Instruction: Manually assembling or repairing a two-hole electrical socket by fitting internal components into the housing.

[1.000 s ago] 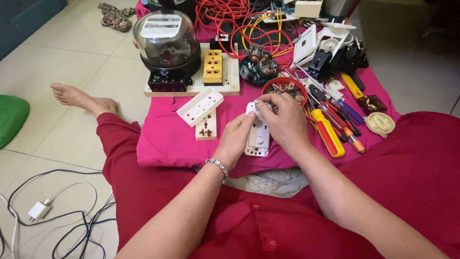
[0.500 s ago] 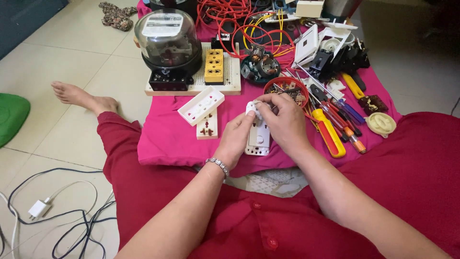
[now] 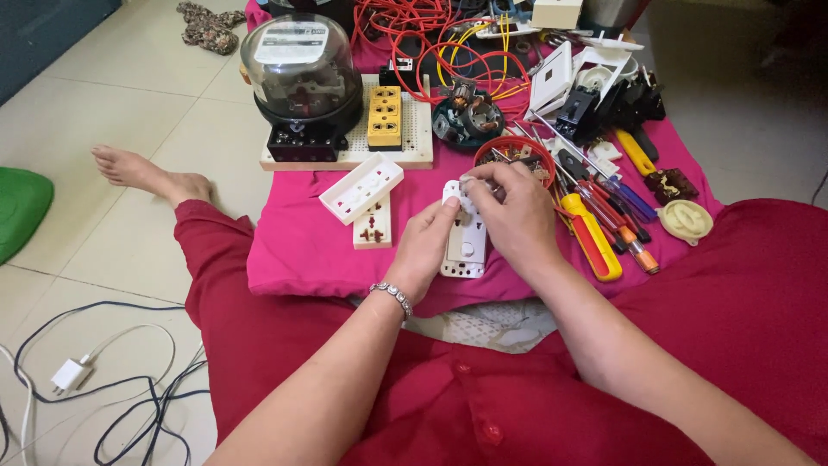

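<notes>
A white switch plate [image 3: 466, 233] is held between both hands above the near edge of a pink cloth [image 3: 302, 250]. The left hand [image 3: 424, 252] is closed on the plate's left edge from below, the thumb laid along its side. The right hand [image 3: 516, 216] is curled over the plate's upper right part, its fingertips [image 3: 470, 183] pinched together at the top corner; whether something small is gripped there cannot be told. The plate's lower end shows below both hands, just above the cloth. A bracelet [image 3: 392, 296] is worn on the left wrist.

To the left of the plate, two white sockets [image 3: 364, 198] lie on the cloth, well clear of the left hand. A red bowl [image 3: 513, 151] is seen just behind the right hand, and screwdrivers [image 3: 604, 229] lie beside it on the right. Farther back, a meter [image 3: 302, 73] and a yellow socket [image 3: 385, 116] stand on a board.
</notes>
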